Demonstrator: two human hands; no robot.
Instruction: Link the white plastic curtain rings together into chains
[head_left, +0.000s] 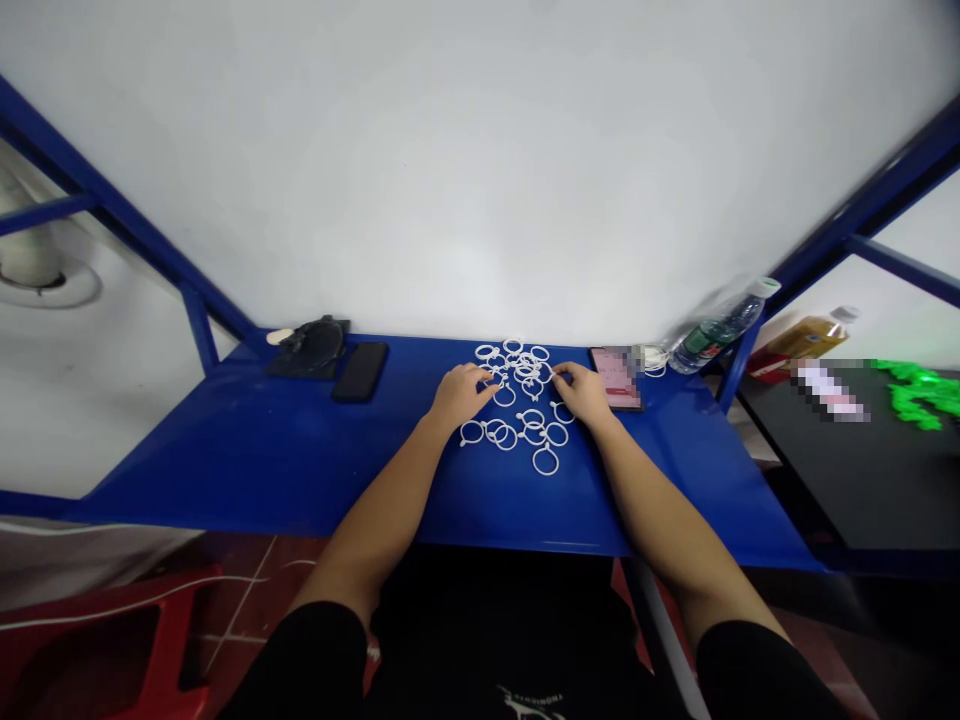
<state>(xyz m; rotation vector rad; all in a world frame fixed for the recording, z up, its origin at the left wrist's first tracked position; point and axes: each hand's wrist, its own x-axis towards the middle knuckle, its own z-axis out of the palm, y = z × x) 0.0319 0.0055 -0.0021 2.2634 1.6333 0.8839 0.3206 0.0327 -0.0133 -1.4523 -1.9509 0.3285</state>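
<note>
Several white curtain rings, each with a small eyelet, lie loosely on the blue table (300, 470). Most are heaped in an overlapping cluster toward the wall, and the others are spread nearer to me, among them a single ring (546, 461) at the front. My left hand (459, 396) is at the cluster's left side, its thumb and fingers slightly apart, with the fingertips at the rings there. On the other side, my right hand (585, 392) has thumb and forefinger closed at the edge of a ring of the cluster. Another ring (562, 412) lies partly beneath that hand.
At left are a black phone (360, 371) and a crumpled dark item (311, 347). To the right lie a phone with a lit screen (618, 378), a white cable (654, 358) and a leaning bottle (724, 328). Blue frame bars (199, 320) flank the table; the white wall closes its back.
</note>
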